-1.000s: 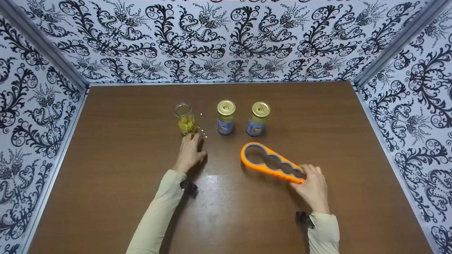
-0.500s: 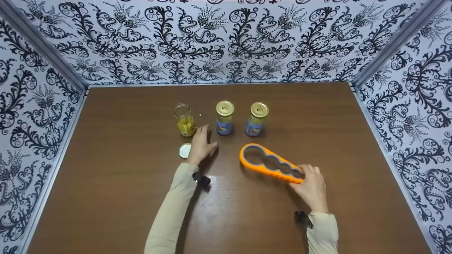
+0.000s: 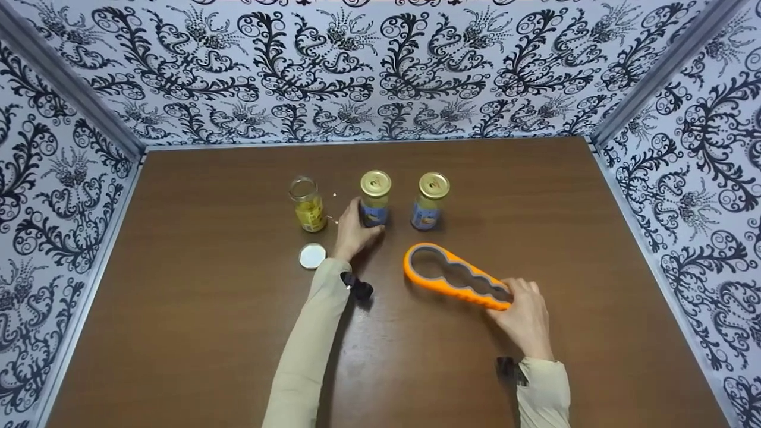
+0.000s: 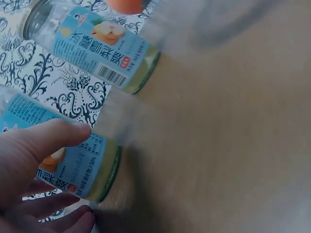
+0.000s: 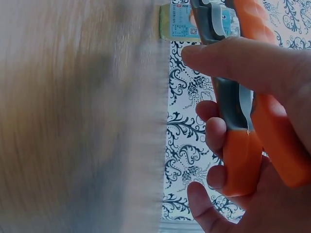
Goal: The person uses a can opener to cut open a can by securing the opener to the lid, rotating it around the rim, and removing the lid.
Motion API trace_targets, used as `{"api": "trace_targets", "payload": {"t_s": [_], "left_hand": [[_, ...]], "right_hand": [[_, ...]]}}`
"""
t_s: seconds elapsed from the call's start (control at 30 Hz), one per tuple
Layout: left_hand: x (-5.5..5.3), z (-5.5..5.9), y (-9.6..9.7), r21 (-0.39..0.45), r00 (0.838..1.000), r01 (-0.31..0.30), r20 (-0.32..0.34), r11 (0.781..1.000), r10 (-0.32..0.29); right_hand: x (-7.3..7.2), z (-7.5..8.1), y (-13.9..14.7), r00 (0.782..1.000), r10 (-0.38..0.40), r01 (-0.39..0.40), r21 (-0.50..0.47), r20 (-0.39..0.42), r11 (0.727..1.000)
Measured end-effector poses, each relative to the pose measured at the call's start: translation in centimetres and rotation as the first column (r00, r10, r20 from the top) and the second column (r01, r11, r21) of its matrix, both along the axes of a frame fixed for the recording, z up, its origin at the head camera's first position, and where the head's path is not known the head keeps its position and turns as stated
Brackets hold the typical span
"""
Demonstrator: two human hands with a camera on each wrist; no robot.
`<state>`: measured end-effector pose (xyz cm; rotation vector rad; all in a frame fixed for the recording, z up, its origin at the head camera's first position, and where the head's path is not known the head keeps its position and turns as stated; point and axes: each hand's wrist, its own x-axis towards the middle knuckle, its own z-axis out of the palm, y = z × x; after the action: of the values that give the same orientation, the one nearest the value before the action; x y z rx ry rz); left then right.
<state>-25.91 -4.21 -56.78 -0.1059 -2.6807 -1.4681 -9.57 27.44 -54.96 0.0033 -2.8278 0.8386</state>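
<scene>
My left hand (image 3: 354, 233) is at the middle lidded jar (image 3: 375, 199), fingers at its left side and thumb across its front. In the left wrist view the thumb (image 4: 58, 136) lies before that jar's blue label (image 4: 90, 158); whether the hand touches the glass is hard to tell. My right hand (image 3: 526, 315) grips the narrow end of an orange jar opener (image 3: 458, 291) with a grey scalloped inside. The right wrist view shows fingers curled round its orange handle (image 5: 243, 165). Another lidded jar (image 3: 428, 202) with a gold lid stands upright on the right.
A lidless jar (image 3: 309, 208) with yellow contents stands at left. A loose lid (image 3: 313, 256), white side up, lies in front of it. Small white bits (image 3: 333, 219) lie on the brown table (image 3: 238, 333). Patterned walls (image 3: 380, 71) close the back and sides.
My left hand has moved right from beside the lidless jar to the middle jar, leaving the loose lid in sight on the table. The right hand and jar opener have stayed nearly still.
</scene>
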Motion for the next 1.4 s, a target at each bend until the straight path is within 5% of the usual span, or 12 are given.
{"api": "trace_targets", "payload": {"t_s": [0.23,0.6,1.1,1.4], "left_hand": [[-1.0,0.5,1.2,0.085,0.993,-0.079,0.089,0.993,0.072],[-1.7,0.6,1.9,0.085,0.987,-0.156,0.058,0.984,0.151],[-0.7,0.9,1.2,0.061,0.996,-0.089,0.036,0.994,0.087],[0.7,1.3,0.8,0.022,0.999,-0.041,-0.018,0.999,0.042]], "right_hand": [[0.0,0.0,-0.2,1.0,-0.007,0.007,0.001,-0.001,1.0],[0.3,-0.3,0.1,1.0,-0.015,0.015,-0.007,0.002,1.0],[0.3,-0.2,0.4,1.0,-0.019,0.019,-0.002,-0.003,1.0],[0.3,0.2,0.4,0.998,-0.055,0.055,-0.027,0.014,0.998]]}}
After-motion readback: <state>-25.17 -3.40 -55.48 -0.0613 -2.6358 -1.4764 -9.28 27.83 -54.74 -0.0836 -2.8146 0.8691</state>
